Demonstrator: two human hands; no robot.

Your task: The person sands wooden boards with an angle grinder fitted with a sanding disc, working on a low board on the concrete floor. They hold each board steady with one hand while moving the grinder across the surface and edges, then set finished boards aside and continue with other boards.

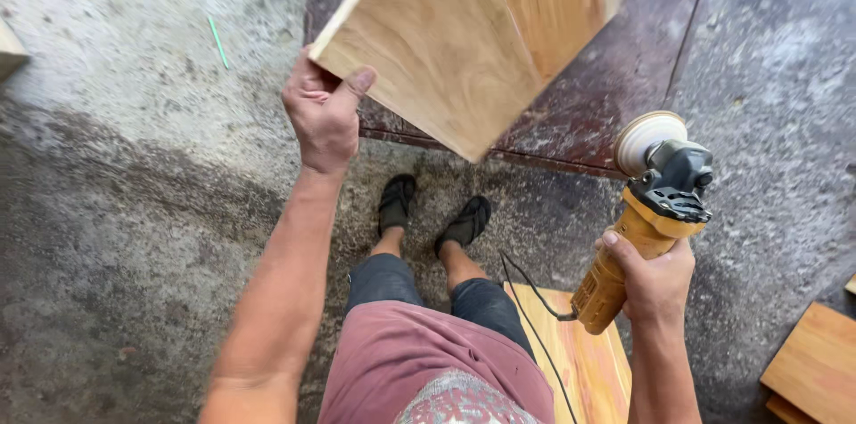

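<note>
The left hand (323, 112) grips the near left corner of a wooden box (464, 32), thumb pressed flat on the pale outer panel and fingers curled round the edge behind it. The box is held up off the floor and tilted, one corner pointing down toward the feet; its far part runs out of the top of the view. Two plywood faces show, a paler one on the left and a redder one on the right, meeting at a ridge.

The right hand (651, 281) is closed round the yellow body of a grinder (646, 219), held to the right of the box and apart from it. The grinder's black head points far, and its round pale disc (646, 139) faces up and left. A black cord (535, 299) trails from the near end of the tool down past the right knee.

Below, two feet in dark sandals (432, 214) stand on a rough grey concrete floor (134, 210). A dark reddish slab (615, 67) lies on the floor under the box. A wooden board (580, 362) lies flat by the right leg, and further boards (816, 366) sit at the near right edge. A thin green stick (218, 41) lies on the floor far left
</note>
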